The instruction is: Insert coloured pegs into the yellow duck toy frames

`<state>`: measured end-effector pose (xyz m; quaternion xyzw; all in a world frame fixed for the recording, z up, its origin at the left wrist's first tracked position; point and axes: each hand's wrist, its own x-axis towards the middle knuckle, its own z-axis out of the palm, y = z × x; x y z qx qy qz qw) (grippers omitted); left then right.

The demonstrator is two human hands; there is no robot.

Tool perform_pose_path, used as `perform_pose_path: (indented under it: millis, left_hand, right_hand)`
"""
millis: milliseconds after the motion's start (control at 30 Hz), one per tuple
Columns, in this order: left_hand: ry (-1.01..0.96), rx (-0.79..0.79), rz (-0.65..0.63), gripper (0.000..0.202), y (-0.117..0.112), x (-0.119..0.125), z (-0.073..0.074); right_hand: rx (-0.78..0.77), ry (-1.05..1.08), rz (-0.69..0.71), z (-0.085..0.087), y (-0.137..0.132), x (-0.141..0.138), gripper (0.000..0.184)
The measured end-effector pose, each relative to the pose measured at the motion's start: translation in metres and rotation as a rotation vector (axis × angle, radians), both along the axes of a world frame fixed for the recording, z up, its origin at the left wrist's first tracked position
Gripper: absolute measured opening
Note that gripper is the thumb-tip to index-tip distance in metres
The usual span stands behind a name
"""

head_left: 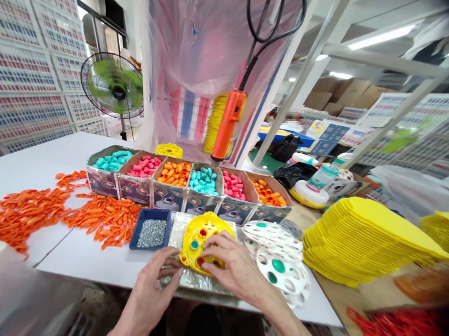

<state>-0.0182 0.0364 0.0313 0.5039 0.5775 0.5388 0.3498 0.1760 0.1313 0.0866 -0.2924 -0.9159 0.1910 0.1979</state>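
Note:
A round yellow plastic plate [194, 231] with holes and small ear-like lobes lies on a clear-wrapped pad [178, 231] at the table's front. Some of its holes hold a teal cap [194, 244] and red ones. My left hand [154, 279] is closed, with thumb and fingertips pinching the plate's lower left edge. Over the plate's right half reaches my right hand [234, 264], its bent fingers closed above the holes. Whatever may be between those fingertips is hidden. A blue tray [133, 233] of small metal screws [151, 233] stands left of the plate.
Behind the plate runs a cardboard bin row [168, 197] of teal, pink and orange caps. An orange electric screwdriver [229, 123] hangs above. Orange parts [109, 217] lie left; white holed discs [279, 263] and stacked yellow pieces [363, 240] are at right.

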Motion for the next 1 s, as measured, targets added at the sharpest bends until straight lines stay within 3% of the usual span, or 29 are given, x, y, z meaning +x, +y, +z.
perform_pose_path:
  millis: [133, 233, 400, 533, 600, 667, 833, 1000]
  left_hand:
    - [0.005, 0.011, 0.013, 0.027, -0.002, -0.001, 0.002]
    - [0.044, 0.052, 0.051, 0.024, -0.003, -0.011, 0.007]
    - [0.258, 0.191, 0.248, 0.021, 0.014, -0.064, 0.036]
    - [0.607, 0.233, 0.428, 0.025, 0.052, -0.131, 0.070]
    - [0.831, 0.130, 0.491, 0.032, 0.077, -0.168, 0.084]
    - [0.904, 0.076, 0.510, 0.034, 0.103, -0.204, 0.095]
    - [1.107, -0.058, 0.402, 0.037, 0.161, -0.278, 0.108]
    - [1.256, -0.240, 0.206, 0.042, 0.208, -0.319, 0.100]
  right_hand:
    - [-0.003, 0.044, -0.034, 0.004, -0.002, 0.000, 0.014]
    - [-0.029, 0.075, -0.030, 0.018, -0.003, -0.009, 0.017]
    - [-0.011, 0.202, 0.048, 0.051, 0.022, -0.062, 0.018]
    - [0.092, 0.173, 0.072, 0.072, 0.070, -0.132, 0.021]
    - [0.150, 0.060, 0.053, 0.077, 0.096, -0.168, 0.025]
    - [0.184, -0.041, 0.026, 0.079, 0.120, -0.200, 0.031]
    - [0.209, -0.143, 0.036, 0.070, 0.164, -0.258, 0.043]
    - [0.198, -0.249, 0.091, 0.049, 0.189, -0.301, 0.043]
